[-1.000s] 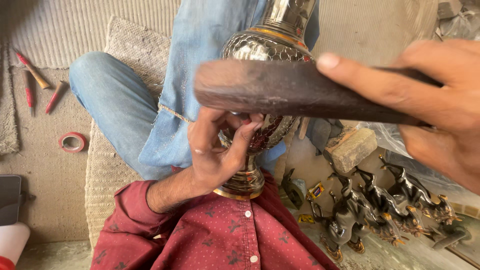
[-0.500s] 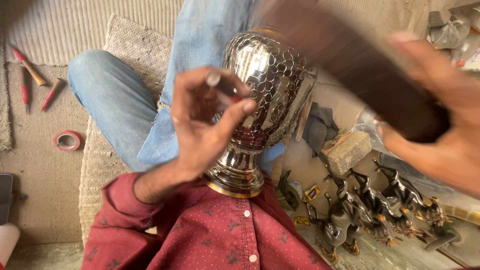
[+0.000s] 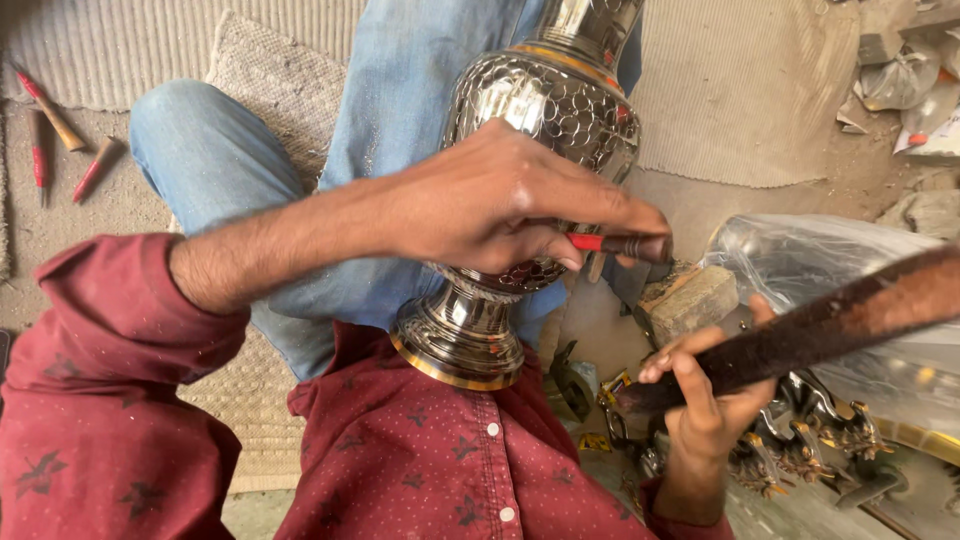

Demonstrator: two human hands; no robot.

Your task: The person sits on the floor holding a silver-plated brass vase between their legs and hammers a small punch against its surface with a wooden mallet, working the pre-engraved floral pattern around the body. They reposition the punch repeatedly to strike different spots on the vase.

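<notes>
My left hand [image 3: 490,200] has swung across the shiny, scale-embossed metal vase [image 3: 540,130] lying on my lap, pinching a red-banded chisel [image 3: 615,243]; my right hand [image 3: 710,400] grips a rough dark wooden mallet [image 3: 820,325].

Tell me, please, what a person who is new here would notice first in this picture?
First, the shiny metal vase with its scale-like pattern, lying in the middle across the person's lap, its foot against the red shirt. The left hand presses a small red-banded tool to the vase's side. At lower right, the right hand grips a long dark wooden stick.
</notes>
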